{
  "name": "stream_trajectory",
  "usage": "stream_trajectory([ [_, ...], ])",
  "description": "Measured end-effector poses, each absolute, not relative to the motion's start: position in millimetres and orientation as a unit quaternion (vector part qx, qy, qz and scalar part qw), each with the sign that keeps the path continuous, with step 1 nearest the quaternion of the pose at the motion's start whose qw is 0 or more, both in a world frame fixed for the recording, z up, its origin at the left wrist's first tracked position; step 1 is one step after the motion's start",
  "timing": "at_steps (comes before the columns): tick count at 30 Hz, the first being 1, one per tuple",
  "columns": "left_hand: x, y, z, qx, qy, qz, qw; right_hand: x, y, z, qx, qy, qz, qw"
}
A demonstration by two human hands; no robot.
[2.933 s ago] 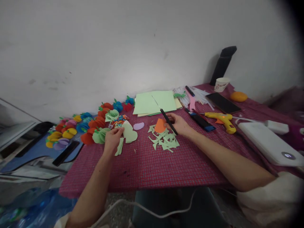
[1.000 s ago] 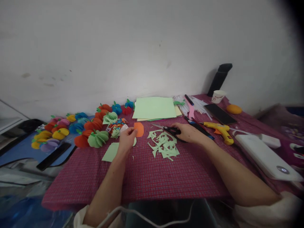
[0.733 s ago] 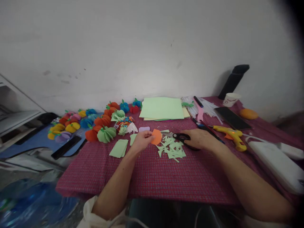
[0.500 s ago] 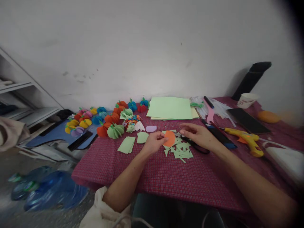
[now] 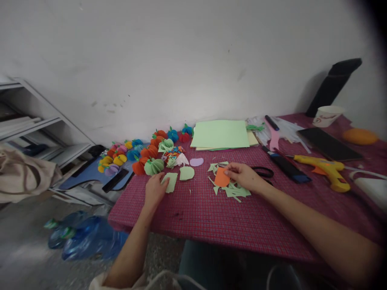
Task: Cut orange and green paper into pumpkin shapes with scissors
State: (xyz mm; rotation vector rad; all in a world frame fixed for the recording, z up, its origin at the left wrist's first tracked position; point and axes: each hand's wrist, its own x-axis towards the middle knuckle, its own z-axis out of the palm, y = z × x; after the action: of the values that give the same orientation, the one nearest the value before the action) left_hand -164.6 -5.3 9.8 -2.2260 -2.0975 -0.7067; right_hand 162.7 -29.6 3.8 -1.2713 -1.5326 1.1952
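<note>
1. The 2 hands are well apart, both low over the tabletop. The right hand (image 5: 240, 175) pinches an orange paper piece (image 5: 221, 178) between thumb and fingertips at its right side. The left hand (image 5: 155, 190) has its fingers over the left edge of some light green paper pieces (image 5: 171, 183); I cannot tell whether it grips them or only rests there.
2. The key relation: the orange paper piece lies to the right of the light green paper pieces, with a stretch of checked cloth (image 5: 196, 205) between. The left hand is clearly nearer to the green ones, whose long axis runs away from the person, leaning slightly right at the far end.
3. Between the hands, nearer the left, lies 1 rounded green cutout (image 5: 186, 173); just beyond it is 1 lilac cutout (image 5: 196, 162).
4. Green scraps (image 5: 238, 191) lie under and around the orange paper piece. Black scissors (image 5: 264, 172) show their handle loops just right of the right hand, which hides their middle.
5. Farther out, paper pumpkins (image 5: 154, 166) crowd the left, stacked sheets (image 5: 220, 135) lie by the wall, and a yellow glue gun (image 5: 325, 165) rests at the right.
</note>
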Motion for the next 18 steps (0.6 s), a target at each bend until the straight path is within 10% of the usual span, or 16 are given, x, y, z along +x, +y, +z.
stream_trajectory([
  [18, -176.7, -15.2, -18.5, -0.696, -0.694, -0.147, 0.111, 162.2, -22.3, -18.9, -0.495, -0.649, 0.438, 0.376],
])
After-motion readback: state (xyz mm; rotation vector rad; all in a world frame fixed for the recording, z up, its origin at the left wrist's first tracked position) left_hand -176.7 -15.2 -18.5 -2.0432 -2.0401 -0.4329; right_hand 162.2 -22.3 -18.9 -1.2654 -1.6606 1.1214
